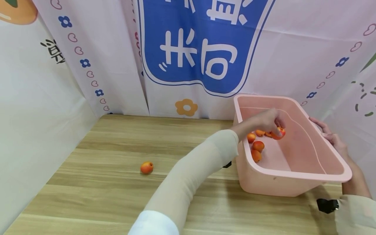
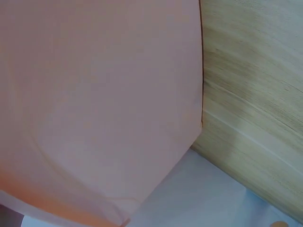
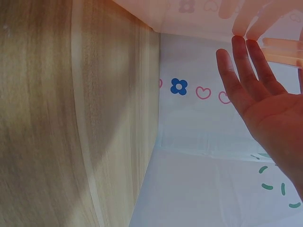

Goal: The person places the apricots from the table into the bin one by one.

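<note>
A pink plastic tub (image 1: 293, 178) stands tilted on the wooden table at the right. My left hand (image 1: 276, 125) reaches over its near-left wall and pinches a small orange fruit (image 1: 279, 133) above the tub's floor. Several more orange fruits (image 1: 258, 146) lie in the tub's lower left corner. My right hand (image 1: 328, 133) rests with straight fingers (image 3: 242, 59) against the tub's right rim (image 3: 279, 47). In the left wrist view only the tub's outer wall (image 2: 99, 109) and the table show, and the left hand is out of sight.
One orange fruit (image 1: 146, 167) lies alone on the wooden table (image 1: 111, 153), left of my left arm. Printed cloth (image 1: 202, 52) hangs close behind and on both sides of the table. A black strap (image 1: 327, 205) shows at my right wrist.
</note>
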The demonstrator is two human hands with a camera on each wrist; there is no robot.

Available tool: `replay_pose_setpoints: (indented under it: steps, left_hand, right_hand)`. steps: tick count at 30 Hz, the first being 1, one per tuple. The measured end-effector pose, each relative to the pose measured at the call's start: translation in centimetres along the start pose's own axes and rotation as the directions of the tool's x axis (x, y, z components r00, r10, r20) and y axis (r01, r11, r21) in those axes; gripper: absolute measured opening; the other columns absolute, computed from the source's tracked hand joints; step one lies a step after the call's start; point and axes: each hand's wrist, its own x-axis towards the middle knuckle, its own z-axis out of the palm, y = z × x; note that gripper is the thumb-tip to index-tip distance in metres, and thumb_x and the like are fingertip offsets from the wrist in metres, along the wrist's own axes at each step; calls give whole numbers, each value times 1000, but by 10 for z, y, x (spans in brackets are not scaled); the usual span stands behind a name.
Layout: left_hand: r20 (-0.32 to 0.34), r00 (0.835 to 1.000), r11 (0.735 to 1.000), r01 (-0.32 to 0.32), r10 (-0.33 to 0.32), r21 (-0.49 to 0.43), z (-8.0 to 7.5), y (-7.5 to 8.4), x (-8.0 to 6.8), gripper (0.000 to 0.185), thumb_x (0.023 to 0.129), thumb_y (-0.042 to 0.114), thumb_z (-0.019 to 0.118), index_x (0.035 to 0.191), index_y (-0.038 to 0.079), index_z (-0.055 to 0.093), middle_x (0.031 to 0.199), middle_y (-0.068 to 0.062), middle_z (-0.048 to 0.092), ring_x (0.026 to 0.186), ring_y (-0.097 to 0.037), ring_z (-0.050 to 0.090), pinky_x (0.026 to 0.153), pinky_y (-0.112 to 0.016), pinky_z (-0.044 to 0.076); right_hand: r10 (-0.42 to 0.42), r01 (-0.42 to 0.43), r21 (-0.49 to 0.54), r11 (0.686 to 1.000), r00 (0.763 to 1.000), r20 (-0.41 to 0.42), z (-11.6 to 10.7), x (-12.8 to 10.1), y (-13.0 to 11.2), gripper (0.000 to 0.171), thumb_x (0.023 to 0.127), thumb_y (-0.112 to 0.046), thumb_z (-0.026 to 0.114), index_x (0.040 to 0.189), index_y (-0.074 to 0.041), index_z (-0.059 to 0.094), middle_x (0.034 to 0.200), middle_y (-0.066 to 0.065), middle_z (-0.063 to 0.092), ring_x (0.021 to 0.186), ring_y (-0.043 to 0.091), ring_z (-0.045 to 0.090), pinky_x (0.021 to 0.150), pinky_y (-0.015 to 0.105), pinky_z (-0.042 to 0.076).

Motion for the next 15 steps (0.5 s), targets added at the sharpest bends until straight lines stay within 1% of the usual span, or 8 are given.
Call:
replay_pose_setpoints:
  steps: [6, 12, 15]
  left_hand:
    - [4, 1000, 999, 21, -22, 44, 4, 1, 2, 28, 89, 3, 79, 116, 4, 76, 102, 0, 68, 80, -11, 64, 68, -14, 56]
    - [24, 999, 994, 44, -47, 96, 6, 4, 4, 28, 89, 4, 80, 117, 6, 77, 103, 0, 70, 72, -12, 62, 69, -18, 58]
    - [37, 997, 993, 61, -65, 105, 8, 5, 5, 26, 89, 4, 80, 115, 6, 77, 102, -1, 69, 68, -14, 58, 65, -19, 56]
  right_hand:
    - [0, 0, -24, 1000, 1000, -6, 0, 0, 0, 77, 98, 1, -12, 156, -3, 38, 149, 12, 52, 123, 23, 59, 98, 29, 54]
    - [-2, 2, -4, 1000, 1000, -5, 3, 1, 0, 76, 99, 1, -12, 155, -2, 39, 148, 12, 52, 124, 24, 59, 99, 30, 54]
    - [-2, 2, -4, 1000, 1000, -8, 3, 0, 0, 76, 99, 1, -12, 155, -2, 39, 148, 12, 53, 123, 24, 59, 99, 29, 54]
